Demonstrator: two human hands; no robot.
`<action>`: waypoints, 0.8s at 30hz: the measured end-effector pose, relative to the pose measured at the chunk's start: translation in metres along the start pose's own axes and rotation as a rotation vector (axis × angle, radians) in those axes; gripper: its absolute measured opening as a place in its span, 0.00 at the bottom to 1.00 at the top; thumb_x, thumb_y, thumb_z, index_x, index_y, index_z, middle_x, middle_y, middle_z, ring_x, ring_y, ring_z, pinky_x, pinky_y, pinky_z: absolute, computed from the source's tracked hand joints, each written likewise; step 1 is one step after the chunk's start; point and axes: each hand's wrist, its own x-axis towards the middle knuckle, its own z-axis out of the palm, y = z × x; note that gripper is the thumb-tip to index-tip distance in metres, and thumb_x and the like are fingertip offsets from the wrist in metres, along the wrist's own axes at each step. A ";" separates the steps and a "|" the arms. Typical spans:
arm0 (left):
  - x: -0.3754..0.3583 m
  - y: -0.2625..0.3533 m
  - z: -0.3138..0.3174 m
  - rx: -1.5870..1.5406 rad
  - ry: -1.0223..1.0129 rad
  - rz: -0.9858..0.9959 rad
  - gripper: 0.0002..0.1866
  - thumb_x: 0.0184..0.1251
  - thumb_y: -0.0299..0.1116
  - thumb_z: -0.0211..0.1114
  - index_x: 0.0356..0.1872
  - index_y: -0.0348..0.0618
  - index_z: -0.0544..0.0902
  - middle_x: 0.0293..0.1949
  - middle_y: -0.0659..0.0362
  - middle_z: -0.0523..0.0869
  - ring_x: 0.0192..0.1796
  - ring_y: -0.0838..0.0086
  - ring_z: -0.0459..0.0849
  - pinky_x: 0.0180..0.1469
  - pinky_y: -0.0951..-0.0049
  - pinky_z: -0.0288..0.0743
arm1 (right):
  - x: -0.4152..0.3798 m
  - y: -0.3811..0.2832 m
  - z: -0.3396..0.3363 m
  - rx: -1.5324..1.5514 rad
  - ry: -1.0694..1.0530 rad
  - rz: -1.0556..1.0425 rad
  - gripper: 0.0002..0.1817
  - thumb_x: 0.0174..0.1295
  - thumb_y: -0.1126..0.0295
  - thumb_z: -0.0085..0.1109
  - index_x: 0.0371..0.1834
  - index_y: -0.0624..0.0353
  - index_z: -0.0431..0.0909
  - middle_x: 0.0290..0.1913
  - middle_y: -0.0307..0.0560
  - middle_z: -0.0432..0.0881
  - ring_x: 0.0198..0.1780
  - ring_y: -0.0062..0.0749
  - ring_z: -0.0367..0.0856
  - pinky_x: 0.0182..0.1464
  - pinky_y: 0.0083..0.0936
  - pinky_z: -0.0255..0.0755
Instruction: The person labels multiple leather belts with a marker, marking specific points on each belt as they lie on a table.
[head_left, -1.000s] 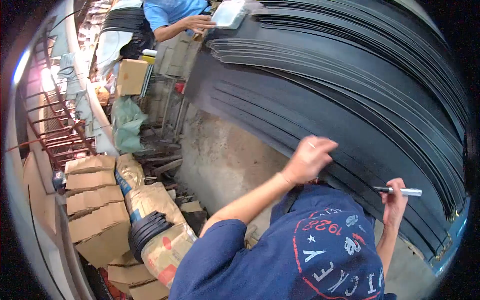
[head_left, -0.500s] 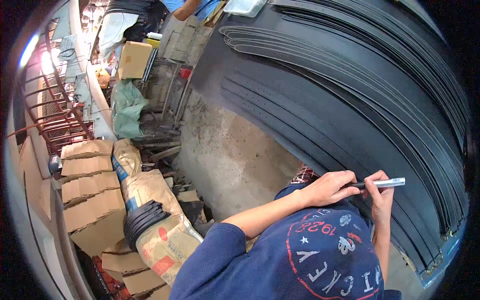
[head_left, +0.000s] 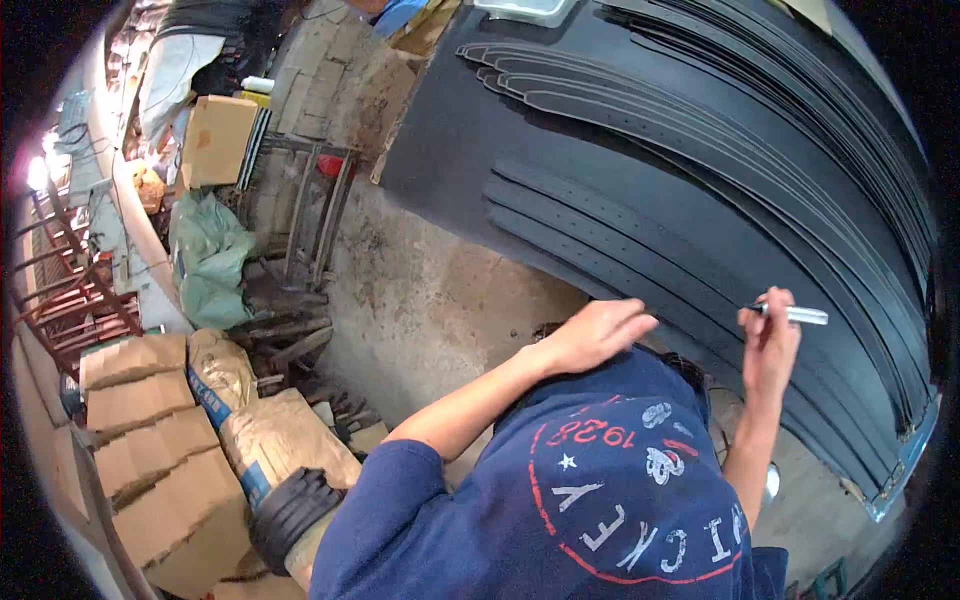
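Many long black belt strips (head_left: 700,180) lie side by side over a large table and fill the right half of the head view. My left hand (head_left: 592,335) rests flat, fingers stretched out, on the near edge of the lowest strips and holds nothing. To its right, my right hand (head_left: 770,345) is raised over the strips and grips a silver marker pen (head_left: 797,315), which points left. My blue printed shirt (head_left: 600,500) fills the bottom of the view.
Bare concrete floor (head_left: 440,300) lies left of the table. Cardboard boxes (head_left: 135,420), paper sacks (head_left: 270,440) with a stack of black pieces (head_left: 290,510), a green bag (head_left: 205,260) and a metal rack (head_left: 300,200) crowd the left. A clear tray (head_left: 525,10) sits at the top.
My left hand has come off the pen and moved left, now flat on the strips' edge. My right hand has lifted slightly with the pen. The view has tilted.
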 end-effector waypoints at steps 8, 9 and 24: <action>-0.016 -0.075 -0.108 0.124 0.746 0.082 0.16 0.79 0.39 0.51 0.34 0.38 0.78 0.32 0.59 0.83 0.37 0.75 0.79 0.44 0.72 0.72 | -0.004 0.012 0.042 -0.383 -0.059 -0.066 0.07 0.64 0.68 0.65 0.39 0.58 0.80 0.29 0.41 0.82 0.26 0.18 0.71 0.30 0.15 0.62; -0.012 -0.083 -0.125 0.096 0.847 0.089 0.17 0.79 0.40 0.50 0.34 0.38 0.79 0.32 0.57 0.83 0.38 0.73 0.80 0.45 0.71 0.73 | -0.002 0.020 0.055 -0.385 -0.100 -0.062 0.07 0.63 0.69 0.65 0.39 0.58 0.80 0.29 0.41 0.82 0.26 0.17 0.72 0.30 0.15 0.63; 0.022 -0.117 -0.182 0.275 0.895 0.379 0.18 0.78 0.43 0.52 0.55 0.42 0.80 0.53 0.55 0.80 0.47 0.69 0.82 0.53 0.69 0.75 | 0.047 0.127 0.221 -0.564 -0.495 -0.165 0.08 0.59 0.72 0.63 0.40 0.61 0.82 0.29 0.35 0.82 0.29 0.13 0.74 0.32 0.15 0.68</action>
